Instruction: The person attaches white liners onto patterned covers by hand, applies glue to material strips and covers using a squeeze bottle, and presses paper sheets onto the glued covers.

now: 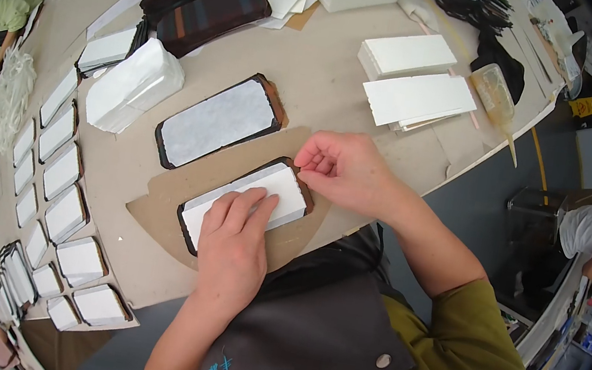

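While the left hand (232, 252) lies flat across the near panel (244, 185), fingers spread little and gripping nothing, the right hand (343, 173) curls at its two o'clock corner, thumb and forefinger brought close together. Whether that narrow pinch has hold of the edge, I can't make out. The panel lies on a brown sheet (158, 196) right in front of the person, and I take it for the centre of the clock, with twelve at the top of the view.

A white strip (289, 190) covers most of this panel's face, so it seems partly done; its corner, judging by the right hand, looks to be the spot under attention. Just beside it, at eleven o'clock, the far panel (217, 125) shows a greyish face without any such strip, and so appears to be a stage behind. Around eight to ten o'clock stand rows of white-faced panels (63, 171), dark-edged, which look further along (though I can't judge whether they are finished). Plenty of white pieces (419, 98) lie stacked near one to two o'clock, seemingly unused.
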A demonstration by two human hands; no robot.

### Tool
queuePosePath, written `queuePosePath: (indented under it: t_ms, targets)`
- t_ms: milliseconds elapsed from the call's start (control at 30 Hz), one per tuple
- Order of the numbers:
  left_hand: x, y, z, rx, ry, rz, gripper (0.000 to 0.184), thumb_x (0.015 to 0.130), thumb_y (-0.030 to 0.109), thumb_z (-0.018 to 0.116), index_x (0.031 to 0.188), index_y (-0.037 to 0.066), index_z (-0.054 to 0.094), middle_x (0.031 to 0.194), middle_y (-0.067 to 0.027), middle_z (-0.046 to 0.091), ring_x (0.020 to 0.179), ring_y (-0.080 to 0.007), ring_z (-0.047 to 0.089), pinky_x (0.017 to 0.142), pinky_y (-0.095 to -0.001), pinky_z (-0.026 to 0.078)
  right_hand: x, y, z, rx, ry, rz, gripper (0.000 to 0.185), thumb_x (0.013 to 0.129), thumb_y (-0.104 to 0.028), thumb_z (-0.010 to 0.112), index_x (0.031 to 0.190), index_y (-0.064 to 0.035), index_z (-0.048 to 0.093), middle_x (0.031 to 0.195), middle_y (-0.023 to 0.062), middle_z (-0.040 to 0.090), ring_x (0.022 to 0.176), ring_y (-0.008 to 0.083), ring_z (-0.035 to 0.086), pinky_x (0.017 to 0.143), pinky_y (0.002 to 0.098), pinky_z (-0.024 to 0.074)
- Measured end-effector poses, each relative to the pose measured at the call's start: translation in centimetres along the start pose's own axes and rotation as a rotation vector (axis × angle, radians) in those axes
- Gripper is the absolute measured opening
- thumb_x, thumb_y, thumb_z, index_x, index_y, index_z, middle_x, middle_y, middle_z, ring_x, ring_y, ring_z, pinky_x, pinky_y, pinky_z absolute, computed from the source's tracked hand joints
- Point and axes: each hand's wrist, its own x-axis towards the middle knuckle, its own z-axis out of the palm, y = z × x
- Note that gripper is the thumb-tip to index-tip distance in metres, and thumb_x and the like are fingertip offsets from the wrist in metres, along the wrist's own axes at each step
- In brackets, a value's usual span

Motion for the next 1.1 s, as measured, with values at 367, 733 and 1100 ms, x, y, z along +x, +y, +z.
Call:
queuePosePath:
  t_ms: [367, 733, 1100]
  targets:
    - [1.5, 0.9, 1.0, -0.052, 0.033, 0.077, 0.047, 0.071, -0.012, 0.055, 0.115, 0.000, 0.066, 0.121, -0.0108, 0.064, 0.108, -0.0319, 0.059, 0.094, -0.0409, 0.048, 0.1, -0.1, 0.2, -0.035, 0.014, -0.068, 0.009, 0.082, 0.001, 0.071, 0.089, 0.0008, 0.066, 0.076, 0.0041, 0.068, 0.069, 0.0083, 0.064, 0.062, 0.0241, 0.0541]
    - [-1.6, -3.2, -2.2, -0.202, 0.124, -0.188, 0.023, 0.081, -0.004, 0.069, 0.103, 0.004, 0.074, 0.105, -0.0087, 0.065, 0.095, -0.0267, 0.061, 0.078, -0.0359, 0.051, -0.1, -1.3, 0.9, -0.189, 0.061, -0.068, 0.010, 0.077, -0.003, 0.070, 0.083, 0.0024, 0.065, 0.071, 0.0114, 0.069, 0.064, 0.0195, 0.069, 0.063, 0.0302, 0.0557]
    - [-1.0, -2.3, -0.9, -0.008, 0.190, -0.146, 0.025, 0.076, 0.005, 0.078, 0.101, 0.008, 0.078, 0.099, -0.0075, 0.061, 0.092, -0.0270, 0.057, 0.079, -0.0376, 0.048, -0.3, -1.5, 0.9, -0.198, 0.047, -0.073, 0.010, 0.077, -0.002, 0.069, 0.084, 0.0025, 0.064, 0.071, 0.0104, 0.067, 0.063, 0.0187, 0.068, 0.062, 0.0298, 0.0552]
